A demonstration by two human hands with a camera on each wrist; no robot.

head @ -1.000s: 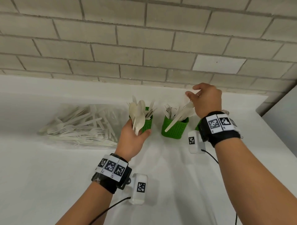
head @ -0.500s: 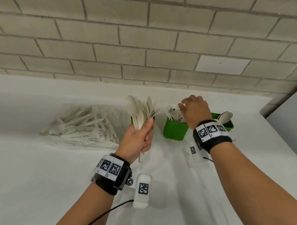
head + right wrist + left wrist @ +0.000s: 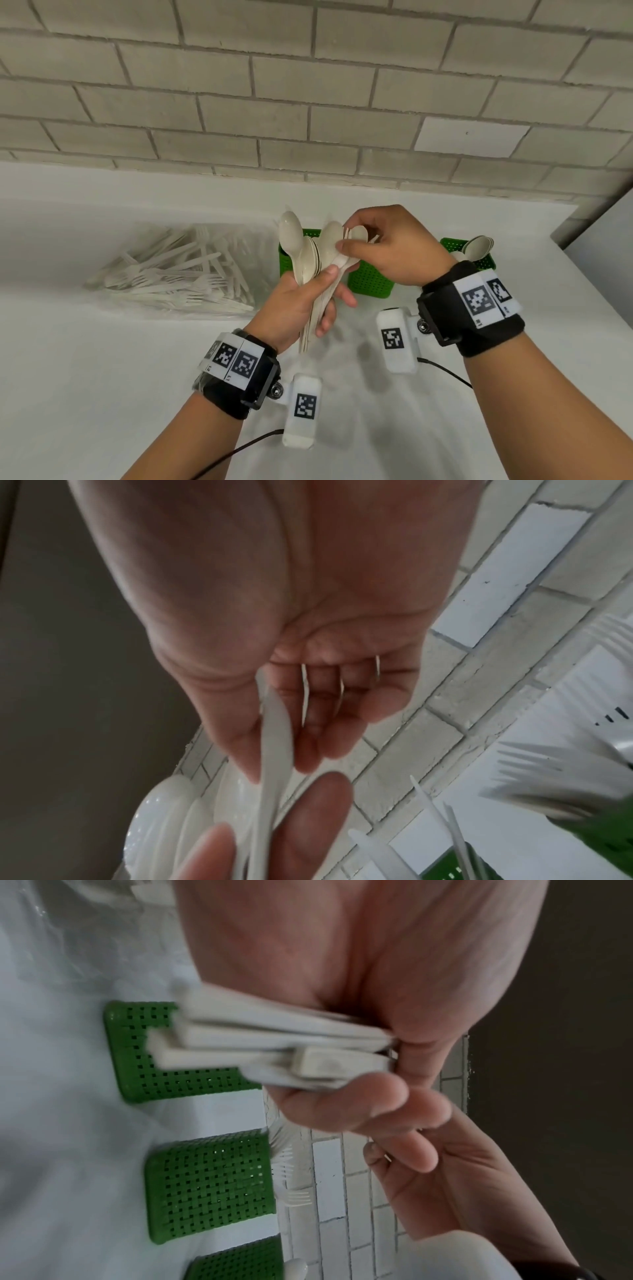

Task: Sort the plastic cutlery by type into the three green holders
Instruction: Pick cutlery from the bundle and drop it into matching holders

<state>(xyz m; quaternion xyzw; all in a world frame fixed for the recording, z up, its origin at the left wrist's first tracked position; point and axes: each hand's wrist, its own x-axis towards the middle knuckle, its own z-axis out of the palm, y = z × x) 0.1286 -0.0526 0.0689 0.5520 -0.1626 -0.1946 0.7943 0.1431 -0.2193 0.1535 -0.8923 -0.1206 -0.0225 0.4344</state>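
left hand (image 3: pixel 301 301) grips a spoon bunch (image 3: pixel 310 251), right hand (image 3: pixel 394 250) pinches one piece; holders (image 3: pixel 370 281) partly filled, big loose pile (image 3: pixel 178 270) left.

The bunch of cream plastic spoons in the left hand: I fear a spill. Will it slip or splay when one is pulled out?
The bunch of cream plastic spoons probably splays: bowls already fan unevenly above the left hand. Smooth flat handles likely slide, staggered in the wrist view. Probably light; the right hand merely pinches one.
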